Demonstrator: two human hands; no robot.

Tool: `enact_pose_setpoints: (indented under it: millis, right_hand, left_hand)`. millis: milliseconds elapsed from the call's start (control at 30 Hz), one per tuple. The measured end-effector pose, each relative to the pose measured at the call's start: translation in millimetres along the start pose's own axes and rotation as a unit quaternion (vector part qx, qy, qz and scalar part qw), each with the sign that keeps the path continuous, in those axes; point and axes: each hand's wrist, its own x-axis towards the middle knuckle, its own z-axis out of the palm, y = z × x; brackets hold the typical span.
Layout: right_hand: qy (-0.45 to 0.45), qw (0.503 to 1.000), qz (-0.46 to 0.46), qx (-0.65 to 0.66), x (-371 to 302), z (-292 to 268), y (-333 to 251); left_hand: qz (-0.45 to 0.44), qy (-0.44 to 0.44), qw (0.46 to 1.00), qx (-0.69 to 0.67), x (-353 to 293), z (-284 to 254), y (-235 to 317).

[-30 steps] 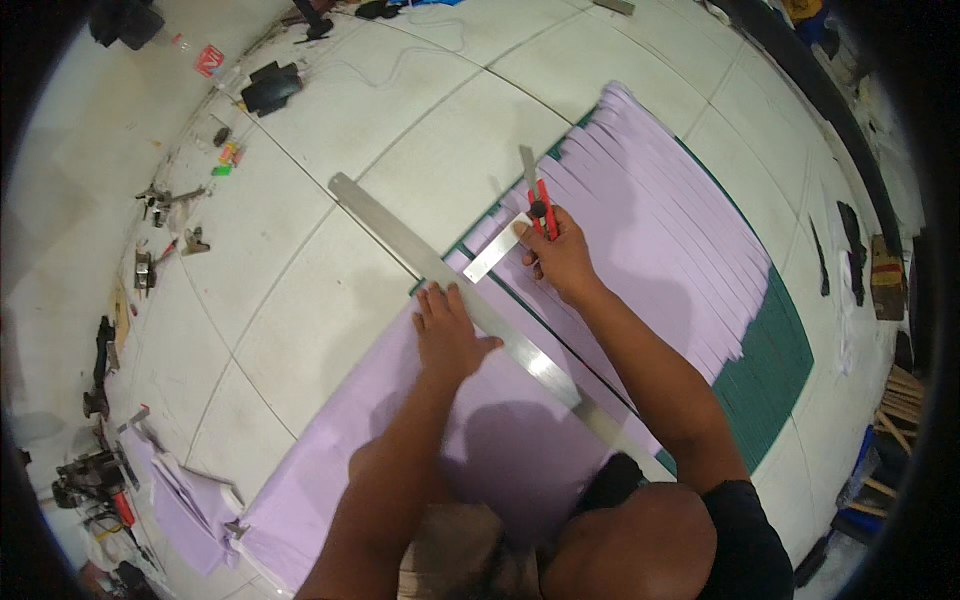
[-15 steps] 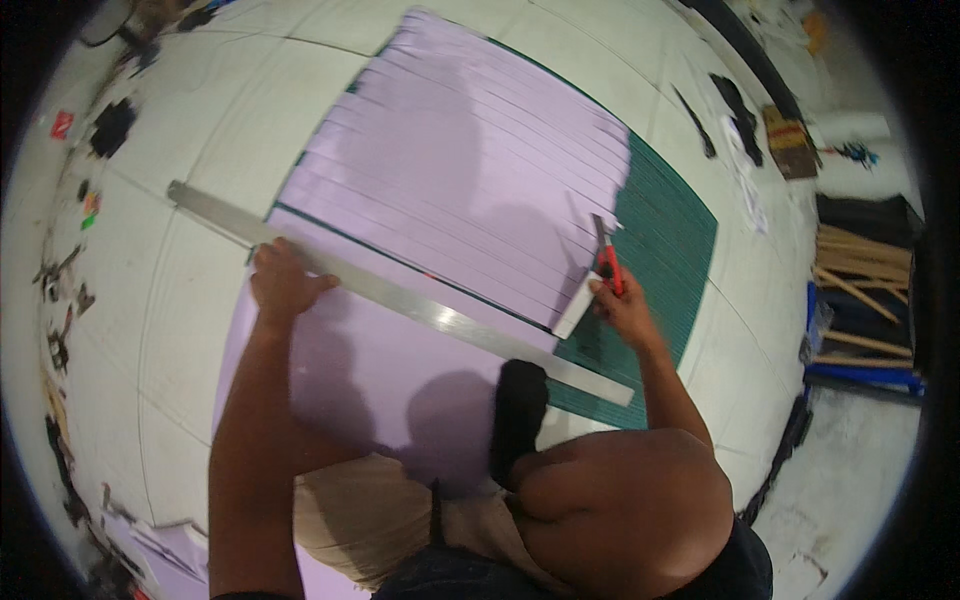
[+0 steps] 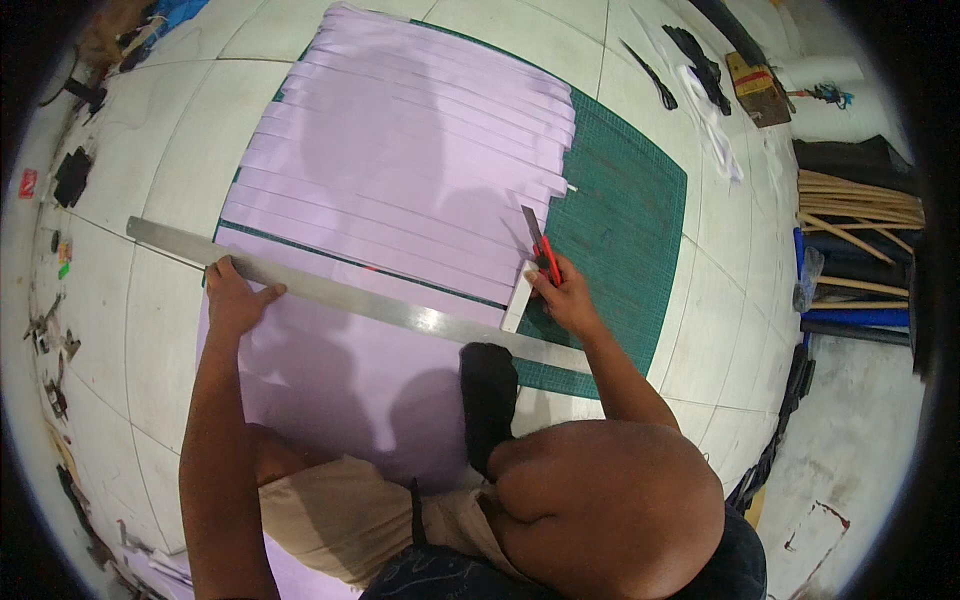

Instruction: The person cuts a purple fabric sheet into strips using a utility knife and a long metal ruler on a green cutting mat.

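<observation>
A long metal ruler [image 3: 425,318] lies aslant across lilac fabric [image 3: 370,150] and a green cutting mat [image 3: 620,200]. My left hand [image 3: 238,297] rests on the ruler toward its left end, thumb spread from the fingers. My right hand [image 3: 570,295] is closed round a red utility knife [image 3: 552,262], its dark blade pointing away from me. In the same hand is a flat white bar [image 3: 517,297], its lower end close to the ruler. Beyond the ruler the fabric is sliced into strips, with a dark gap between the nearest strip and the uncut part.
My black-socked foot [image 3: 487,400] is on the fabric beside the ruler. Pale tiles [image 3: 170,130] surround the mat. Scissors [image 3: 655,80], black and white cloth scraps and a box [image 3: 757,88] lie at the far right, above wooden sticks [image 3: 860,205]. Small items line the left edge.
The whole view has shifted, so the mat, fabric and ruler appear farther left. Both hands keep about the same places on the ruler and by the mat, the knife still held.
</observation>
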Motion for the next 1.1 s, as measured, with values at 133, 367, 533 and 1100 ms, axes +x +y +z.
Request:
enact_pose_setpoints:
  millis: [133, 367, 533, 1100]
  right_hand:
    - [0.002, 1.000, -0.005, 0.027, -0.9, 6.0, -4.5]
    - [-0.015, 1.000, -0.010, 0.003, 4.7, 0.8, 4.8]
    - [-0.023, 0.999, 0.003, 0.046, 7.0, 1.6, 9.7]
    - [0.049, 0.991, 0.076, 0.094, -8.9, -30.1, 3.6]
  left_hand:
    - [-0.003, 0.007, 1.000, -0.003, -1.0, -1.7, -2.3]
    - [-0.029, -0.016, 0.999, -0.008, -3.5, -6.0, 7.4]
    - [-0.013, 0.001, 1.000, -0.013, -6.1, -2.5, -0.3]
    - [-0.012, -0.021, 0.999, 0.047, -3.6, -14.6, 11.2]
